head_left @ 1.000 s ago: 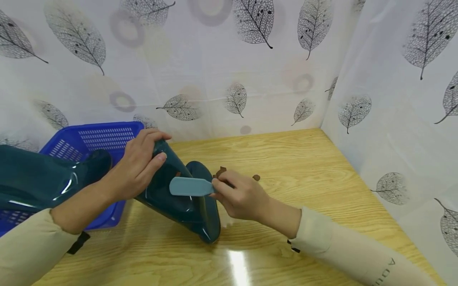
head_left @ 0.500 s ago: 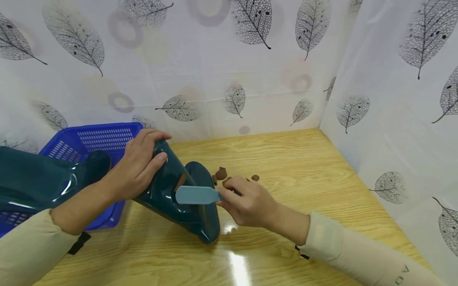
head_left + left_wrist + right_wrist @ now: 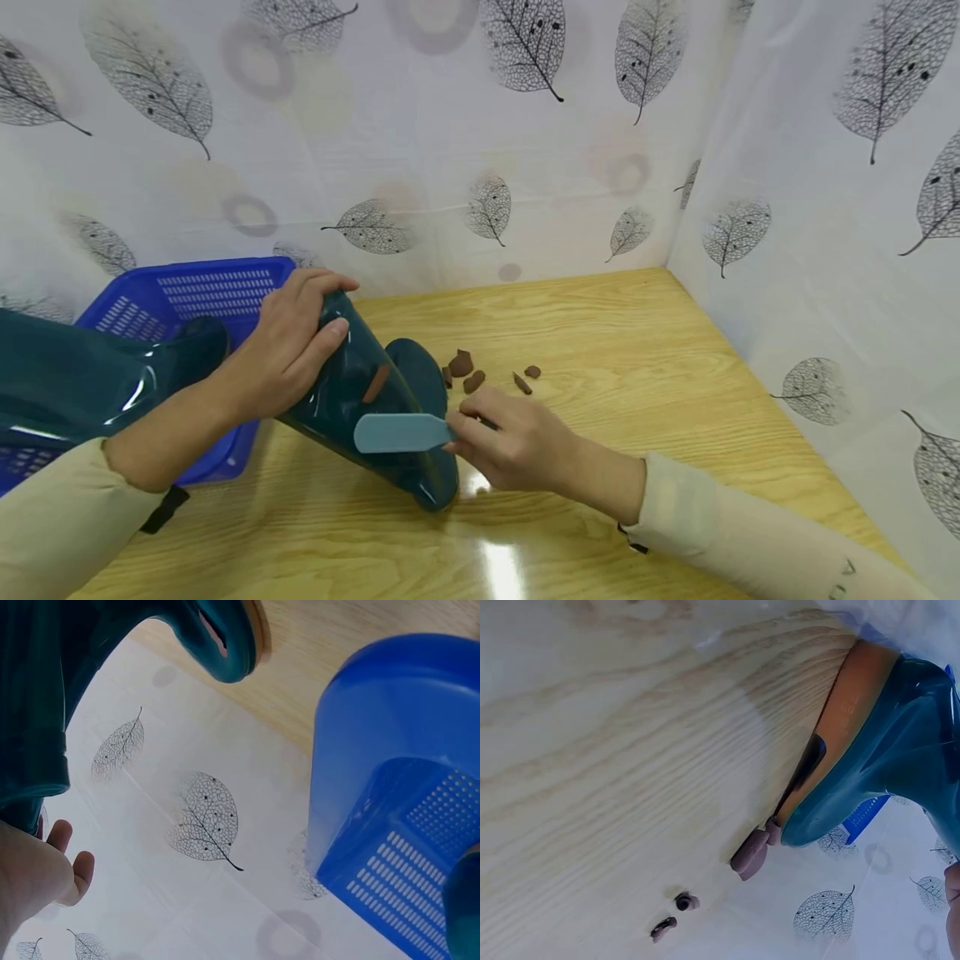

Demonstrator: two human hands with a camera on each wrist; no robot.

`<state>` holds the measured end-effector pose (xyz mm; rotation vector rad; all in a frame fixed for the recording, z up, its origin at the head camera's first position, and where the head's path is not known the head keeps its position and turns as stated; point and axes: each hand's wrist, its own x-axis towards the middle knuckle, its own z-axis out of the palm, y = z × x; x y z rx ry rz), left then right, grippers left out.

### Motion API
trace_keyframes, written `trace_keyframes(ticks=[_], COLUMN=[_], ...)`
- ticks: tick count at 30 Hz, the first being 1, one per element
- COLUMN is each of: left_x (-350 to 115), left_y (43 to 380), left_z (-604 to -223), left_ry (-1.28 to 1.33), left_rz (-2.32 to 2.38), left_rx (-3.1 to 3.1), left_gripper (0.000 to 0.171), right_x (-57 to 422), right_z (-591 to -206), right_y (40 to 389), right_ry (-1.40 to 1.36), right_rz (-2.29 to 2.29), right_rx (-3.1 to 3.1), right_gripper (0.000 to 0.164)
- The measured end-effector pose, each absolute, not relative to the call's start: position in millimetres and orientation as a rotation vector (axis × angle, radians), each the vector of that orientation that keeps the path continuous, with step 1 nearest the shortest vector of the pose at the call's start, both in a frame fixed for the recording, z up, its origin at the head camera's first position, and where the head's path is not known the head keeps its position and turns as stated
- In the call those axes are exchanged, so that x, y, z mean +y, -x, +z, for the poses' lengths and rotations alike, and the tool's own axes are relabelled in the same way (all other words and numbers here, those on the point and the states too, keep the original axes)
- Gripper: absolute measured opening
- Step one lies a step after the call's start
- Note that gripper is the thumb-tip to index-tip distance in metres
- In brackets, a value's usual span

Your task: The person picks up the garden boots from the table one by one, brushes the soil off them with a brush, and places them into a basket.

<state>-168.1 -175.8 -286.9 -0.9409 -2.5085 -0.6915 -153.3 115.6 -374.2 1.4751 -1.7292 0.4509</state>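
Note:
A glossy dark green rain boot (image 3: 352, 425) stands tilted on the wooden table, its shaft leaning left. My left hand (image 3: 288, 350) grips the top of the shaft, thumb on the front side and fingers over the edge. Between thumb and fingers of my right hand (image 3: 517, 442) is the narrow end of a light blue paddle-shaped tool (image 3: 401, 433). Its flat, rounded part overlaps the boot's lower shaft; its underside is hidden. A brown strip (image 3: 377, 383) clings to the shaft above the tool. The right wrist view shows the boot's orange-brown sole edge (image 3: 851, 705).
Several brown crumbs (image 3: 461, 363) lie on the table (image 3: 637, 333) behind my right hand. At the left stands a blue perforated basket (image 3: 213, 283) with a second green boot (image 3: 82, 367) across it. A leaf-patterned white sheet (image 3: 420, 142) hangs behind and at the right.
My right hand has moved the blue tool down along the boot, uncovering the brown strip and more crumbs on the table. My left hand keeps its grip on the shaft.

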Motion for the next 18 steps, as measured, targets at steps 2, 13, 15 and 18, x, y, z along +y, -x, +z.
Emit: trace_keyframes(ticks=[2,13,15,18], left_x=[-175,-176,-176,-178], left_y=[168,168,167,167], left_z=[-287,-287,-287,-286], left_ry=[0.938,0.936,0.933,0.931], left_rz=[-0.691,-0.695,-0.698,-0.697], left_rx=[-2.510,-2.520,-2.522,-2.522], left_gripper=[0.039,0.039,0.039,0.039], right_x=[112,108,117,131], right_z=[-372,-366,-369,-373], right_y=[153,158,160,164], right_ry=[-1.476,-1.402,-1.381,-1.339], right_rz=[0.442,0.417,0.426,0.441], right_rx=[-1.718,-1.758,-1.778,-1.811], right_gripper=[0.026,0.027,0.027,0.028])
